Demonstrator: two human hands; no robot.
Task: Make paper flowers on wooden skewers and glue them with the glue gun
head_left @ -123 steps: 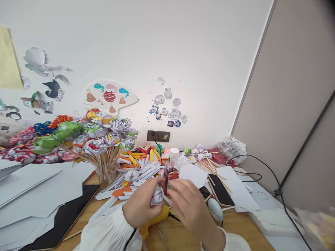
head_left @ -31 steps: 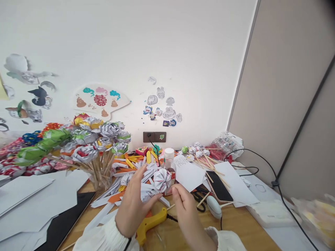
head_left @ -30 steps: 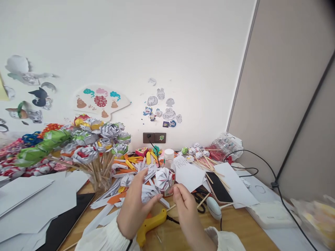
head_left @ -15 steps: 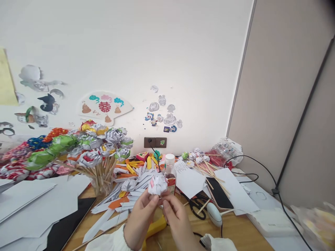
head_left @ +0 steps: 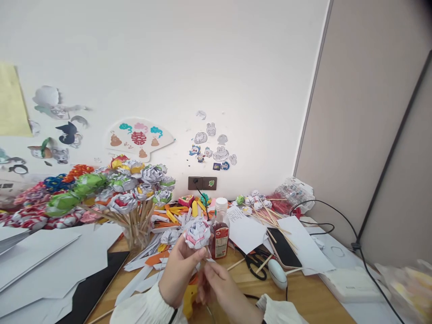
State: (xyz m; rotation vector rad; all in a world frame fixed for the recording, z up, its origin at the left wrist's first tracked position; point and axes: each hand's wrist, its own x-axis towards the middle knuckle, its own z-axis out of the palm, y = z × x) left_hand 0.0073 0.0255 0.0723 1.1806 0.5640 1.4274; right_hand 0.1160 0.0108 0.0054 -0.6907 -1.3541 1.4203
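A white paper flower (head_left: pixel 197 234) with pink-red bits among its petals is held upright over the table. My left hand (head_left: pixel 179 272) is closed around its lower side, thumb and fingers just under the petals. Below the bloom, my right hand (head_left: pixel 221 283) pinches what looks like its thin stem, mostly covered by the fingers. A yellow tool (head_left: pixel 189 299) lies beneath both hands, largely hidden by them. Just behind the right hand stands a red-brown bottle (head_left: pixel 221 229) with a white cap.
At left, a container (head_left: pixel 137 236) holds several paper flowers on sticks, beside stacked white sheets (head_left: pixel 47 265). Folded paper strips (head_left: pixel 145 261) cover the middle. To the right lie scissors (head_left: pixel 254 265), a phone (head_left: pixel 283 249), thin sticks (head_left: pixel 273 220), a white mouse-shaped device (head_left: pixel 277 273) and cables.
The flower has turned and tilted, and shifted slightly left. My right hand has moved down a little and changed its grip below the bloom. More of the bottle shows.
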